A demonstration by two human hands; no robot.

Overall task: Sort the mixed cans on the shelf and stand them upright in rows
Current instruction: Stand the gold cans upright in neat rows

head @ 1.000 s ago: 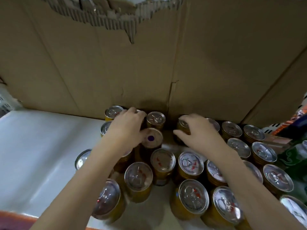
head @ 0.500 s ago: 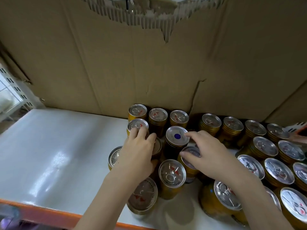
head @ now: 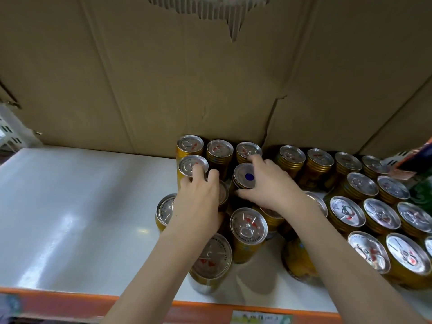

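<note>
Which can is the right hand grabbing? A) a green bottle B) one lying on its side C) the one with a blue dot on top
C: the right hand wraps its fingers around the dark can with the blue dot on its lid, standing upright among the gold cans.

Upright cans on white shelf.

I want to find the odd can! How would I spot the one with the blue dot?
Start at the brown cardboard wall behind the white shelf and find the cans along its foot. Just in front of that back row, the right hand wraps one can. Its silver top has a blue dot; the neighbours' tops show red marks.
</note>
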